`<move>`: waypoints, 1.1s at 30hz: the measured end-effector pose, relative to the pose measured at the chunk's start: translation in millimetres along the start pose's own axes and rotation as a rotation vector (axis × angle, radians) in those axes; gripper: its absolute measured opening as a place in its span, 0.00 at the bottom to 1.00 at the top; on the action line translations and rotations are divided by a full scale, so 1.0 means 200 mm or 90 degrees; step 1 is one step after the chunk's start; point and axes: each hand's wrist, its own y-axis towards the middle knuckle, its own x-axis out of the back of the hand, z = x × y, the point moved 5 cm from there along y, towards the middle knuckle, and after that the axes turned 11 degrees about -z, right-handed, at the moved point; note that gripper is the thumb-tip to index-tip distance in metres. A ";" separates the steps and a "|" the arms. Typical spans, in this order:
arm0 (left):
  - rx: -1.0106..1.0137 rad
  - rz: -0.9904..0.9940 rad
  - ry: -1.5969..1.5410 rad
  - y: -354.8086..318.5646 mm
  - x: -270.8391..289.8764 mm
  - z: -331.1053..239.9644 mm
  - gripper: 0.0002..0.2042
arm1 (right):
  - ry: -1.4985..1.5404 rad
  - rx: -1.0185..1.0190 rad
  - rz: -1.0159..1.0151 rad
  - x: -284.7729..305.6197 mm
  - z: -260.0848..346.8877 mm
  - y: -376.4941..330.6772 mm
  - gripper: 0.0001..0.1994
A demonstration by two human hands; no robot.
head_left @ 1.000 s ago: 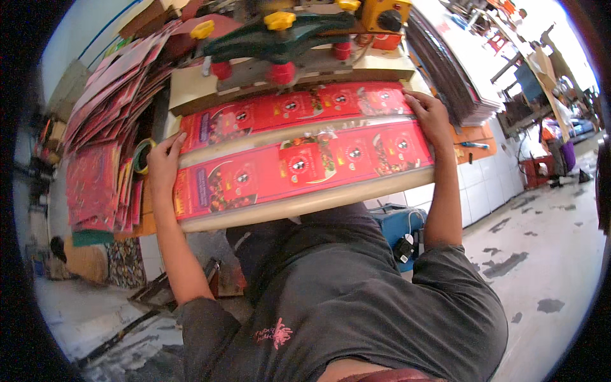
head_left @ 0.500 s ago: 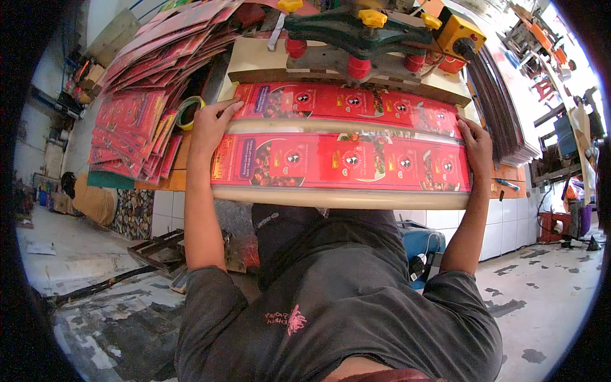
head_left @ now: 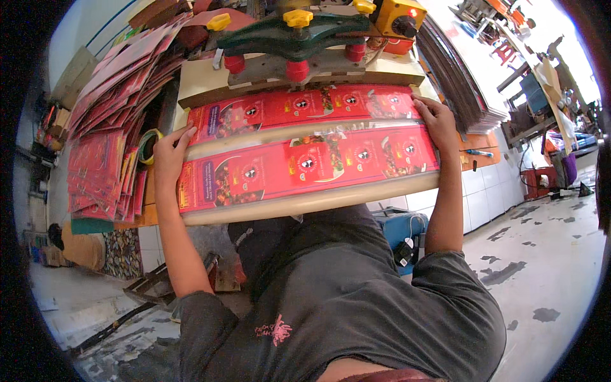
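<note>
A red printed plastic sheet lies across the cream padded bed of a press, showing two long bands of food pictures: a far band (head_left: 270, 113) and a near band (head_left: 331, 159). My left hand (head_left: 170, 151) is closed at the left edge of the far band, thumb and fingers pinching it. At the opposite edge, my right hand (head_left: 438, 124) pinches the sheet's corner. Just beyond the far band stands the press head (head_left: 293, 46), dark green with red feet and yellow knobs. Its underside and the sheet's far edge there are partly hidden.
On the left, red printed sheets (head_left: 95, 165) lie in a tall, slumping pile beside a tape roll (head_left: 149, 146). A yellow control box (head_left: 400, 19) with a lit red lamp sits at the back right. Dark-edged stacked sheets (head_left: 455, 76) and a blue marker (head_left: 478, 153) are on the right.
My view has tilted and swung to the right, so the bench appears further left and slanted. Both hands stay at the sheet's edges. The control box's red lamp now shows lit.
</note>
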 end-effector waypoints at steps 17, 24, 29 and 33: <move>-0.008 -0.018 0.002 -0.02 0.01 -0.02 0.19 | 0.003 0.005 0.007 0.00 0.05 -0.01 0.18; -0.027 -0.005 -0.009 -0.02 0.02 -0.03 0.19 | 0.011 0.010 0.022 -0.01 0.03 0.00 0.18; -0.046 -0.007 -0.024 -0.01 0.01 -0.01 0.18 | 0.010 0.007 0.021 -0.01 0.02 0.01 0.18; -0.038 0.000 -0.012 -0.01 0.00 0.01 0.19 | 0.012 -0.016 0.033 -0.01 0.01 0.01 0.18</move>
